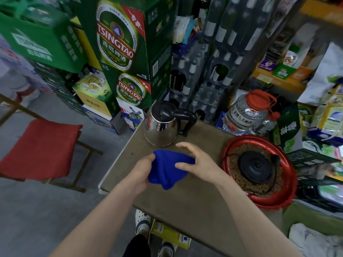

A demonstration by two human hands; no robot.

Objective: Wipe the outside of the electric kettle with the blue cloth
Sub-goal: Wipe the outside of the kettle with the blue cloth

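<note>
Above the brown surface [185, 201], the left hand [143, 169] grips the bunched blue cloth [167, 169], fingers curled round it. The right hand [198, 162] arches over it, fingers spread, thumb touching, probably shaping a pad. The electric kettle [161, 127] stands just beyond, off its base [256, 166], so every side is reachable. Beer cartons [118, 43] crowd the storeroom.

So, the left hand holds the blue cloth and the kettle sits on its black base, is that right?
No: the head view shows the kettle on the table, apart from its black base; the left hand does hold the blue cloth.
</note>
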